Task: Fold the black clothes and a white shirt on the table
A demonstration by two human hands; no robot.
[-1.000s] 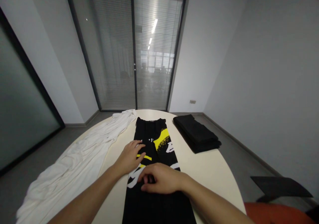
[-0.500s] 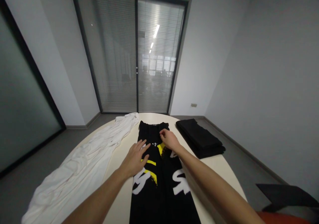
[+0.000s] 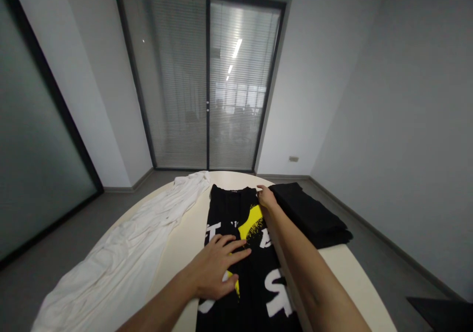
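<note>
With twelve o'clock straight ahead of us, we have a black printed garment (image 3: 254, 268) laid lengthwise on the round cream table (image 3: 181, 248), running from about six o'clock, where the view cuts it off, up to twelve. Yellow patches and white lettering mark its upper face.

Our left hand (image 3: 218, 268) lies palm down on the garment, fingers spread wide and gripping nothing that we can see. It covers part of the print. Our right hand (image 3: 266, 197) reaches to the garment's far corner at one o'clock, one finger extended and the others partly curled; we cannot tell whether they pinch the edge.

Things crowd us on both sides. From eight to eleven o'clock a rumpled white cloth (image 3: 121, 253) stretches along the table, with a strip of bare tabletop between it and the garment. At two o'clock sits a folded black cloth (image 3: 310, 216), just beside our right hand and wrist. Our right forearm (image 3: 314, 278) hides much of the gap on that side and partly blocks our view of the garment's right edge.

Beyond the table, at twelve, stands a glass partition (image 3: 177, 100) with blinds; at four, a dark object (image 3: 439, 315) shows only in part.
</note>
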